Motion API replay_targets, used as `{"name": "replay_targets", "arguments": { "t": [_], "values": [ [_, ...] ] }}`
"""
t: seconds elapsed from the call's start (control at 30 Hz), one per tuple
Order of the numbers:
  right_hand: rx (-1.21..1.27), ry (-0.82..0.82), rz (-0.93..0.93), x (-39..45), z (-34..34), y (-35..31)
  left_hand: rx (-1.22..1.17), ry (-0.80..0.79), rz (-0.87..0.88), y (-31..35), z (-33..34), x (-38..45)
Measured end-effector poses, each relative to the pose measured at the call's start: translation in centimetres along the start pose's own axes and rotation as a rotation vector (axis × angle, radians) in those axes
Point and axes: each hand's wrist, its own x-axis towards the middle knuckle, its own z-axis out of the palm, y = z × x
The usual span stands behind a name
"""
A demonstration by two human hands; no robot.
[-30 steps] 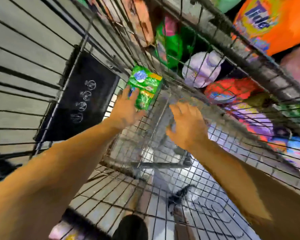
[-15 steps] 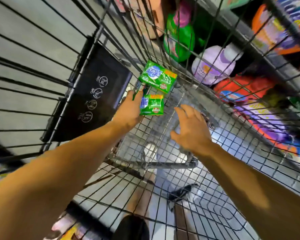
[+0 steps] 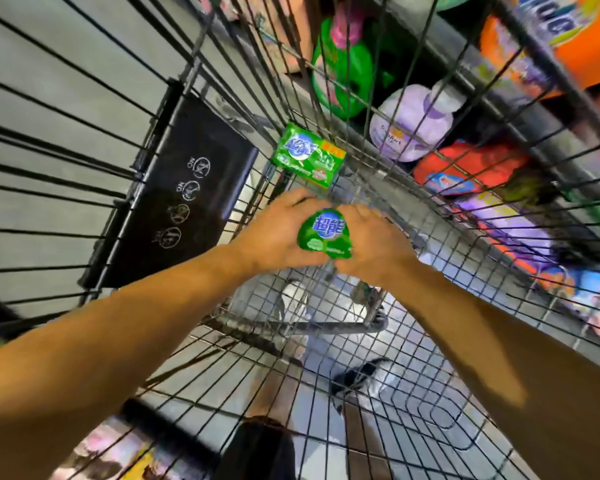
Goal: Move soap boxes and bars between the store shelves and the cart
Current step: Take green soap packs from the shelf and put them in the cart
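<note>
A green soap bar (image 3: pixel 324 233) sits low inside the wire cart (image 3: pixel 430 403), clamped between both hands, its blue-and-white label facing up. The left hand (image 3: pixel 278 233) cups it from the left with fingers curled over the far edge; the right hand (image 3: pixel 371 240) closes in from the right, fingers wrapped round the bar's other side. The two hands are pressed together around it, fingertips nearly meeting beyond the bar. Both forearms reach in from the near corners and converge over the basket floor.

Just beyond the hands, a green soap box (image 3: pixel 308 155) sits tilted at the cart's far end, close to the fingertips; whether it touches them is hard to tell. To the left hangs the black child-seat flap (image 3: pixel 184 188) with white warning icons. Wire walls rise tight on the left, far and right sides, while the mesh floor nearer the person lies open. Through the right wall, store shelves (image 3: pixel 499 109) hold a green bottle (image 3: pixel 340 71), a lilac bottle (image 3: pixel 409 123) and bright orange packs (image 3: pixel 561 39).
</note>
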Motion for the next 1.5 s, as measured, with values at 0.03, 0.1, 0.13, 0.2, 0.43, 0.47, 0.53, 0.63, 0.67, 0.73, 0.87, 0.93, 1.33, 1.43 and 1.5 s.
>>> {"name": "replay_targets", "arguments": {
  "t": [0.03, 0.1, 0.13, 0.2, 0.43, 0.47, 0.53, 0.63, 0.67, 0.73, 0.87, 0.93, 1.33, 1.43, 1.5],
  "values": [
    [0.017, 0.014, 0.020, -0.2, 0.0, 0.4, -0.023, 0.048, 0.005, -0.4, -0.1, 0.4],
    [0.013, 0.049, 0.062, -0.9, 0.0, 1.4, 0.051, 0.132, -0.014, -1.0, -0.6, 1.7],
    [0.011, 0.053, 0.087, -1.2, 0.0, 1.9, 0.127, 0.149, -0.033, -1.3, -0.8, 2.4],
    [0.020, 0.043, 0.129, -1.6, -0.1, 2.9, 0.260, 0.120, -0.066, -2.0, -1.1, 4.6],
    [0.029, 0.077, 0.171, -2.2, 0.1, 4.7, 0.551, 0.008, -0.158, -3.6, -0.4, 9.2],
    [0.028, 0.075, 0.177, -2.2, 0.3, 4.8, 0.584, 0.016, -0.167, -3.7, -0.2, 9.3],
    [0.027, 0.084, 0.181, -2.3, 0.5, 5.0, 0.630, 0.066, -0.179, -3.5, 0.0, 9.4],
    [0.043, 0.098, 0.208, -3.2, 0.5, 5.1, 0.687, 0.099, -0.187, -2.6, -0.2, 9.4],
    [0.049, 0.095, 0.214, -3.5, 0.5, 5.1, 0.687, 0.102, -0.183, -2.4, -0.2, 9.0],
    [0.057, 0.098, 0.226, -4.3, 0.4, 5.2, 0.685, 0.106, -0.179, -2.3, 0.2, 7.9],
    [0.087, 0.127, 0.243, -6.2, -0.5, 5.1, 0.520, 0.060, -0.210, -0.6, -0.1, 5.2],
    [0.109, 0.159, 0.263, -7.9, -1.3, 4.8, 0.437, 0.044, -0.212, 0.4, -0.5, 3.5],
    [0.188, 0.457, 0.262, -27.6, -6.6, 6.4, 0.358, 0.034, -0.131, 20.8, -4.0, -6.8],
    [0.166, 0.530, 0.305, -33.5, -7.5, 8.3, 0.383, 0.043, -0.058, 27.1, -2.9, -8.3],
    [0.152, 0.585, 0.305, -37.6, -7.8, 10.1, 0.367, 0.105, 0.024, 31.2, -1.5, -9.5]
  ]
}}
